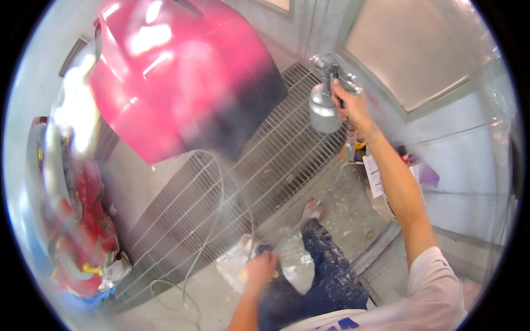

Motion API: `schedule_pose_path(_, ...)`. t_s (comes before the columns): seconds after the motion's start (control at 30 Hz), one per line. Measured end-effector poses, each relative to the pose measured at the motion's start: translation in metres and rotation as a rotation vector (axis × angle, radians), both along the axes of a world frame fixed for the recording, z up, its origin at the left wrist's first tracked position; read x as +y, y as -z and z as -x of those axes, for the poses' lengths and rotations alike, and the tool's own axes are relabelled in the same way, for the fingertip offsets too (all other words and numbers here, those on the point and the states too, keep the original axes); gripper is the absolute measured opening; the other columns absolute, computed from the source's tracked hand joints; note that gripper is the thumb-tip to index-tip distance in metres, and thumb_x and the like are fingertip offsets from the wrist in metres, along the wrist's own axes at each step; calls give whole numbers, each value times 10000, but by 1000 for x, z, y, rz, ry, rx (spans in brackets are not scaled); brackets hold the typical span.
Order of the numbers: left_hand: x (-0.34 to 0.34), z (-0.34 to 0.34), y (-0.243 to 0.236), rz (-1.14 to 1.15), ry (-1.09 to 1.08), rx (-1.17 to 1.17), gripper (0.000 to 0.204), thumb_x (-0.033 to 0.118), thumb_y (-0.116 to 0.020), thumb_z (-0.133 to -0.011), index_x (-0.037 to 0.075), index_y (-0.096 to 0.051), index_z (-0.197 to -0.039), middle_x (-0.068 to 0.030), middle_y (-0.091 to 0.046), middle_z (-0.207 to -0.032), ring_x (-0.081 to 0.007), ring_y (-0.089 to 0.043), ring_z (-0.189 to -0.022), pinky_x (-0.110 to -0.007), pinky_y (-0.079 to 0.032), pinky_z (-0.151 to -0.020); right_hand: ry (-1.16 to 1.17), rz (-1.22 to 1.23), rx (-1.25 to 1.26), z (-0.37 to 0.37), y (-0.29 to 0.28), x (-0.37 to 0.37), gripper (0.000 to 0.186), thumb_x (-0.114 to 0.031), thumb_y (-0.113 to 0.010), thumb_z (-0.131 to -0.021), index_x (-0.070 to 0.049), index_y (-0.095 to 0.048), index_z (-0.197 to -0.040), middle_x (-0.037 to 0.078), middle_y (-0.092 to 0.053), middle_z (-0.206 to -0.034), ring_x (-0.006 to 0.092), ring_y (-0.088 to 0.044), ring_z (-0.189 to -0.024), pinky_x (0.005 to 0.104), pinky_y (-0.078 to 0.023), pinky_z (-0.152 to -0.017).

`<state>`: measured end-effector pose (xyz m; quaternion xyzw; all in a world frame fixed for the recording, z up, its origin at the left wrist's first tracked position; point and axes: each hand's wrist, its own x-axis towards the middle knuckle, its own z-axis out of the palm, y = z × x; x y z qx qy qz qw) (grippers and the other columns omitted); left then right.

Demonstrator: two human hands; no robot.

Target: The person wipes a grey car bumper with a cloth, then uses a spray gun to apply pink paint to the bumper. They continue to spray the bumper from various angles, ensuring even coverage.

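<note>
My right hand (349, 105) grips a spray gun (334, 74) with a silver cup (324, 110) below it, held out to the right of a glossy car hood (193, 83). The hood is bright pink, fading to dark grey near its lower right corner. From the gun a thin clear air hose (330, 193) hangs down toward my left hand (261, 271). That hand is low, in front of my legs, with its fingers curled around what looks like the hose; the grip itself is blurred. A gap separates gun and hood.
Metal floor grating (221, 212) lies under the hood, and a loose grey hose (212, 231) trails across it. Red parts (91, 215) stand at the left. A small stand with papers (374, 175) and bottles is by the right wall. Plastic sheeting (234, 265) lies near my feet.
</note>
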<state>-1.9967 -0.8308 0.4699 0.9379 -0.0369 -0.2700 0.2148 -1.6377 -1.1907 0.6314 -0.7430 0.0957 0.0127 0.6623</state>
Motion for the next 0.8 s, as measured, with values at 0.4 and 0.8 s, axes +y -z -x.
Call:
schedule_pose_path(0.4,94,101,8,-173,-206,279,570,589,-520,-981,55,-675,-860,-238,-702,-777,-448,-695,-775,-550,-531,-708,-331,325,-120,110,85,216,280,-242,-738,-892,-20,-648,-1038,150,-681,-750,292,-663,-663,406,-510,-669)
schedule_pose_path(0.8,88,126,2,-104,-161,356,557,598,-487,-988,80,-667,-891,-223,-716,-832,-441,-699,-813,-547,-537,-720,-612,200,-15,94,96,246,305,-310,-706,-935,-18,-682,-1019,122,-700,-783,220,-683,-687,371,-537,-656)
